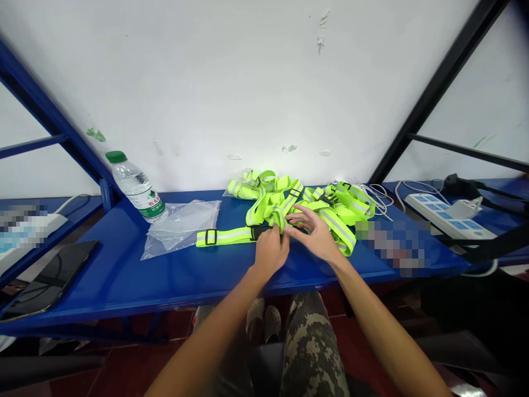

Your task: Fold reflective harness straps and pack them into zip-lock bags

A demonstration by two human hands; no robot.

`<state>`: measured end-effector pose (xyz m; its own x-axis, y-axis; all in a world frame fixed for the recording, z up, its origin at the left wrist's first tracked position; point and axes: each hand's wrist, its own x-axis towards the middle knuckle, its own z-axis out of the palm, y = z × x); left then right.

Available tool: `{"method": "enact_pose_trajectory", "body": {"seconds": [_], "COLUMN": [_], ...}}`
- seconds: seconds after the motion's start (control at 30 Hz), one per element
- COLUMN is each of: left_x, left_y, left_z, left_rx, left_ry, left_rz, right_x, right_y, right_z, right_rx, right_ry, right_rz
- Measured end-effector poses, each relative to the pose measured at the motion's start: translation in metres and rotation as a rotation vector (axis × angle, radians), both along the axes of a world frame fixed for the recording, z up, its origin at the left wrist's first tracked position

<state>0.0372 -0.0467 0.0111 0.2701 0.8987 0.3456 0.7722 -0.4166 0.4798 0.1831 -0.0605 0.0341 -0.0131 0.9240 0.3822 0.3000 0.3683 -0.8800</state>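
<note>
Neon yellow-green reflective straps with silver stripes and black buckles lie in a tangled pile on the blue table. My left hand (271, 252) is closed around a bunched part of one reflective strap (276, 214). A flat end of strap (231, 237) with a black slider (210, 237) stretches out to the left of that hand. My right hand (316, 234) is beside it, fingers apart and slightly bent, with the thumb near my left hand. Its fingertips are at the gathered strap; whether they touch it I cannot tell. More straps (351, 204) lie behind and right of my right hand.
A water bottle (138, 187) with a green cap stands at the left, beside clear plastic bags (182, 223). A dark phone (52, 278) lies at the far left edge. White cables (380, 198) and a power strip (448, 215) are at the right. Behind the blue table (136, 281) rises a white wall.
</note>
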Motion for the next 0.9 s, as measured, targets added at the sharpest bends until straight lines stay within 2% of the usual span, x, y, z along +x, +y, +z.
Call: {"method": "enact_pose_trajectory", "body": {"seconds": [0.07, 0.23, 0.4, 0.47, 0.57, 0.67, 0.8, 0.9], "left_x": [-0.005, -0.015, -0.018, -0.019, -0.023, -0.03, -0.037, -0.039], "left_y": [0.005, 0.011, 0.009, 0.008, 0.009, 0.01, 0.008, 0.005], "left_z": [-0.002, -0.009, -0.008, -0.006, -0.003, -0.001, 0.0, 0.001], "left_rx": [-0.074, -0.181, -0.26, -0.243, -0.144, 0.002, 0.194, 0.244], "left_ry": [-0.124, -0.506, -0.747, -0.836, -0.939, -0.8, -0.391, -0.218], "left_rz": [0.025, -0.019, -0.033, 0.002, 0.171, 0.323, 0.322, 0.314], "right_x": [-0.006, -0.013, -0.014, -0.014, -0.015, -0.018, -0.022, -0.024], "right_y": [-0.002, -0.001, 0.008, 0.011, 0.012, 0.012, 0.011, 0.009], "right_z": [-0.006, -0.015, -0.023, -0.026, -0.03, -0.031, -0.028, -0.026], "right_rx": [0.086, 0.287, 0.301, 0.303, 0.331, 0.362, 0.357, 0.346], "right_ry": [-0.141, -0.445, -0.577, -0.623, -0.696, -0.807, -0.939, -0.977], "right_rz": [0.057, 0.15, 0.043, 0.037, 0.068, 0.115, 0.129, 0.134]}}
